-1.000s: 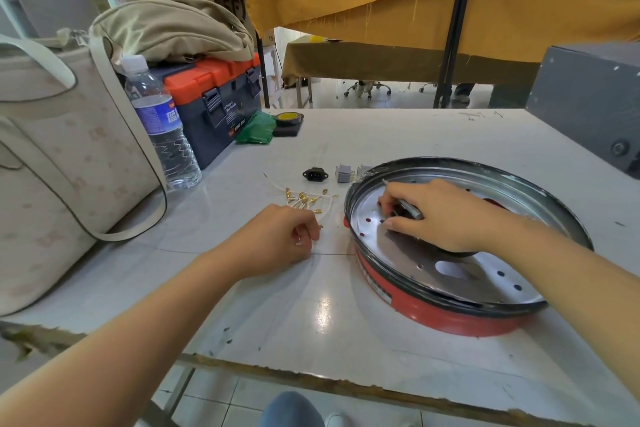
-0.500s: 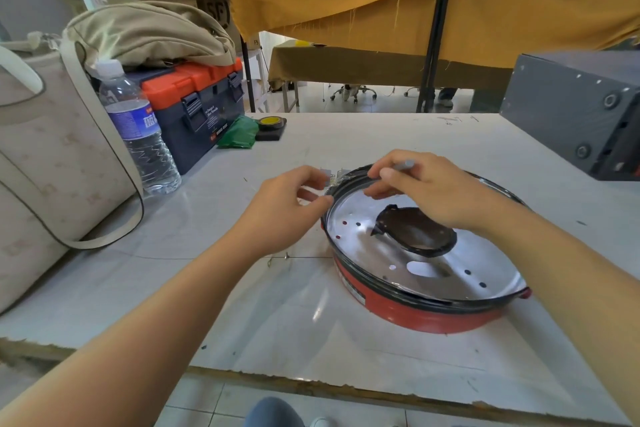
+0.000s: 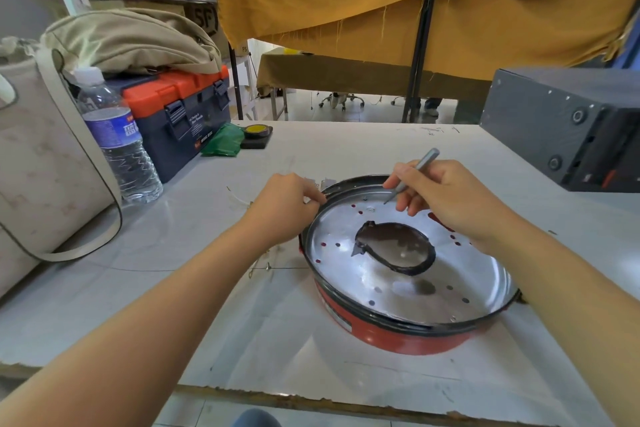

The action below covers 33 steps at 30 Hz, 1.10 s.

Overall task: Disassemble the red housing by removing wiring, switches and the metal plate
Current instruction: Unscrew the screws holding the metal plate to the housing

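The round red housing (image 3: 408,340) sits on the white table, right of centre. Inside it lies the shiny perforated metal plate (image 3: 467,274), and a dark oval piece (image 3: 398,250) rests on the plate's middle. My right hand (image 3: 450,198) hovers over the plate's far side and pinches grey tweezers (image 3: 414,173), tip pointing down at the plate. My left hand (image 3: 284,208) rests at the housing's far-left rim, fingertips closed on the rim's edge. Small removed parts (image 3: 325,182) peek out beyond my left hand; wires beneath it are mostly hidden.
A water bottle (image 3: 117,146), a beige bag (image 3: 38,163) and an orange-lidded toolbox (image 3: 180,114) stand along the left. A green cloth (image 3: 221,140) and tape measure (image 3: 256,133) lie behind. A dark grey box (image 3: 568,125) stands far right. The table's worn front edge (image 3: 311,402) is near.
My right hand lifted off the dark piece and now holds tweezers over the plate's far side. My left hand moved from the table to the housing's rim. The view shifted left.
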Each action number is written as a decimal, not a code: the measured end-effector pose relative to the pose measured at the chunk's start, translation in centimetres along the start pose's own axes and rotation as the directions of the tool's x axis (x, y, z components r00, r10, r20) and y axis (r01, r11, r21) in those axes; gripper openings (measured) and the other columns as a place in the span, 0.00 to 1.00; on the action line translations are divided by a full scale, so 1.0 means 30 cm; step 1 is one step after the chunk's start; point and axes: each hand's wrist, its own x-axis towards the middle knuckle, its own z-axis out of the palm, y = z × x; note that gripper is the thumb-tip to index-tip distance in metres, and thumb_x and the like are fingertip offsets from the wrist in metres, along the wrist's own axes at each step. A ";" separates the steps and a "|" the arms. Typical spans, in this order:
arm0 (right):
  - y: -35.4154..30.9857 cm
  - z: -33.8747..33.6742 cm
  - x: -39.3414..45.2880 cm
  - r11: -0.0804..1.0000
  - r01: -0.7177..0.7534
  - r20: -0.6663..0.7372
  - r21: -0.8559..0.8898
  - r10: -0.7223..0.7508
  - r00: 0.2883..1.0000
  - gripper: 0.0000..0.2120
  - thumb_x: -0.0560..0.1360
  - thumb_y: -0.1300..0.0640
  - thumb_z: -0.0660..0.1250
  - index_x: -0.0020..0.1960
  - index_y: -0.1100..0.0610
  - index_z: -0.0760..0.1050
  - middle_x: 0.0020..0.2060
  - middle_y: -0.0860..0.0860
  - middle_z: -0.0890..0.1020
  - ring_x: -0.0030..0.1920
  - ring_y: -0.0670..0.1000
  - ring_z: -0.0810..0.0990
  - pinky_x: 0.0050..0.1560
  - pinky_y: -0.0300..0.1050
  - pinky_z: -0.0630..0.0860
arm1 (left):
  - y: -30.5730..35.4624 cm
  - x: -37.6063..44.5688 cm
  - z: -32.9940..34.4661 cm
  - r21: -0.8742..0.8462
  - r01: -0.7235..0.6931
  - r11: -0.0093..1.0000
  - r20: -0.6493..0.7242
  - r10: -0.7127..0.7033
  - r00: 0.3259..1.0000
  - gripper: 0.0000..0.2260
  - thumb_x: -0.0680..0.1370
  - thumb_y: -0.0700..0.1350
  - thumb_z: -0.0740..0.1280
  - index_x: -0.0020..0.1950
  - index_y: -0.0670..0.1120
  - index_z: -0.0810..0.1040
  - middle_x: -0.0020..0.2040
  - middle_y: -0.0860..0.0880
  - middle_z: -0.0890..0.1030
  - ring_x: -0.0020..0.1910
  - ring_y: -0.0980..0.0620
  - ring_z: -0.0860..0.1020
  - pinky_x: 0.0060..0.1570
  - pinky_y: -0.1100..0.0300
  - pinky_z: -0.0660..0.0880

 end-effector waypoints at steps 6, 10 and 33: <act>0.010 -0.001 0.007 0.999 -0.038 0.077 -0.027 0.040 0.996 0.12 0.80 0.53 0.61 0.46 0.57 0.81 0.34 0.51 0.83 0.33 0.44 0.80 0.37 0.30 0.75 | -0.010 -0.035 -0.030 0.126 0.017 0.992 0.023 -0.021 1.000 0.09 0.75 0.40 0.65 0.45 0.49 0.84 0.37 0.55 0.80 0.29 0.59 0.73 0.27 0.72 0.64; -0.002 0.009 0.022 0.997 -0.052 0.107 -0.056 0.058 0.993 0.11 0.80 0.55 0.61 0.48 0.56 0.80 0.36 0.52 0.84 0.33 0.44 0.81 0.38 0.31 0.77 | -0.019 -0.034 -0.076 0.069 0.015 0.997 0.248 -0.032 0.968 0.05 0.73 0.39 0.68 0.42 0.48 0.80 0.45 0.51 0.82 0.29 0.56 0.80 0.28 0.68 0.75; -0.085 0.056 0.083 0.998 -0.054 0.322 -0.023 0.059 0.945 0.09 0.79 0.56 0.63 0.48 0.60 0.79 0.36 0.53 0.85 0.35 0.48 0.82 0.40 0.37 0.80 | -0.048 0.032 -0.028 -0.313 0.126 0.941 0.300 -0.028 0.953 0.09 0.74 0.38 0.65 0.52 0.48 0.75 0.40 0.53 0.81 0.31 0.50 0.80 0.25 0.65 0.75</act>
